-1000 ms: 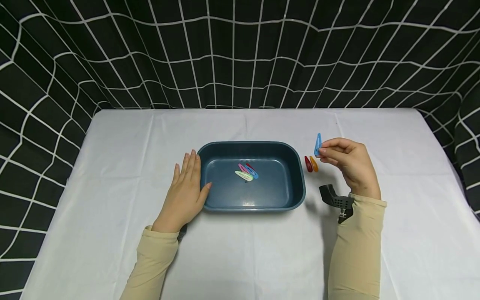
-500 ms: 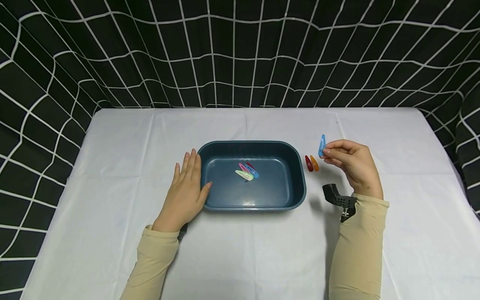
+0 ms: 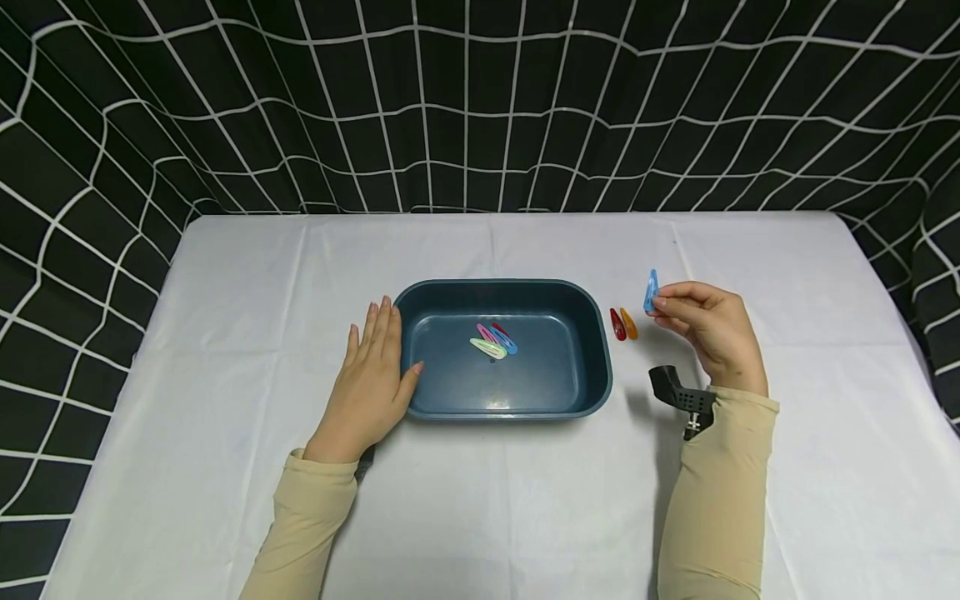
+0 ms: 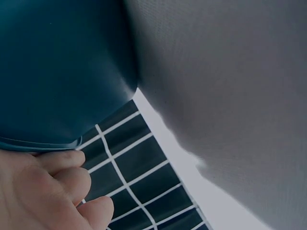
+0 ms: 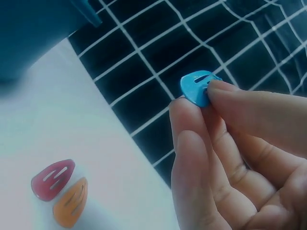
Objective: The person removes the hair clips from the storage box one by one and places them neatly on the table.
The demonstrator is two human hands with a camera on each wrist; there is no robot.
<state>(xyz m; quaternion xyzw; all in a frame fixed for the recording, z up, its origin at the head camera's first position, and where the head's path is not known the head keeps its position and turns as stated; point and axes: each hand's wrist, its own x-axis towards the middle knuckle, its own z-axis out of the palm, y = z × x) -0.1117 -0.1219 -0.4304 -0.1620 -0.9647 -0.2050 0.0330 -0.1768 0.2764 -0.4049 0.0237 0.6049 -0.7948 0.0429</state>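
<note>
Pinched between the thumb and fingers of my right hand (image 3: pixel 708 329) is a light blue snap hair clip (image 3: pixel 652 292), held up above the table, right of the basin. In the right wrist view the blue clip (image 5: pixel 197 88) shows its slotted face. My left hand (image 3: pixel 363 379) rests flat along the left rim of the dark blue basin (image 3: pixel 502 412), fingers straight, thumb over the edge. Inside the basin lies a small cluster of hair clips: a pale green one (image 3: pixel 488 348), a pink one (image 3: pixel 486 333), a blue one (image 3: pixel 505 340) and a partly covered red one (image 3: pixel 499 329).
A red hair clip (image 3: pixel 617 324) and an orange hair clip (image 3: pixel 628 323) lie side by side on the white tablecloth (image 3: pixel 450 500), just off the basin's right rim. Black cloth with a white grid (image 3: pixel 480 108) stands behind the table and at both sides.
My right hand has drifted slightly right, away from the basin, still pinching the blue hair clip. The left hand and the clips in the basin stay where they were.
</note>
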